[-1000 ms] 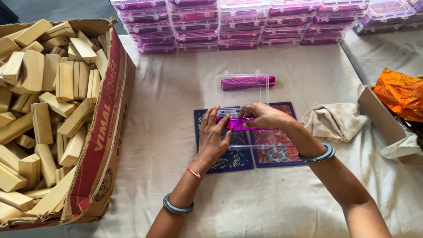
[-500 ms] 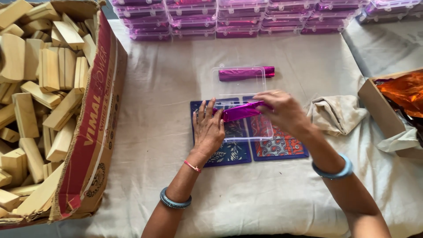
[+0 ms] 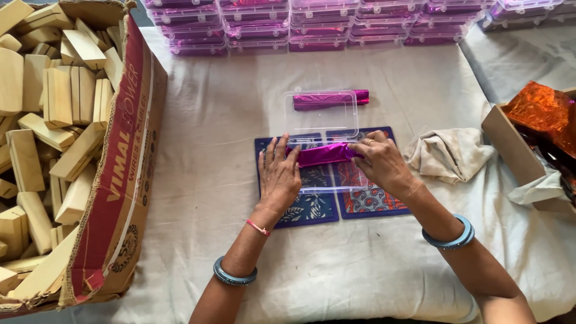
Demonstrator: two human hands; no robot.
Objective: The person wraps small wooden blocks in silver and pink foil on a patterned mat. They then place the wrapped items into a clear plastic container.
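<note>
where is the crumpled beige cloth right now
In the head view the crumpled beige cloth lies on the table right of centre, between the right hand and the open cardboard box with orange foil.

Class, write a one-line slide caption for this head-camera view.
Both hands, left and right, hold a purple foil-wrapped bar over an open clear plastic case, beside a carton of wooden blocks.
</note>
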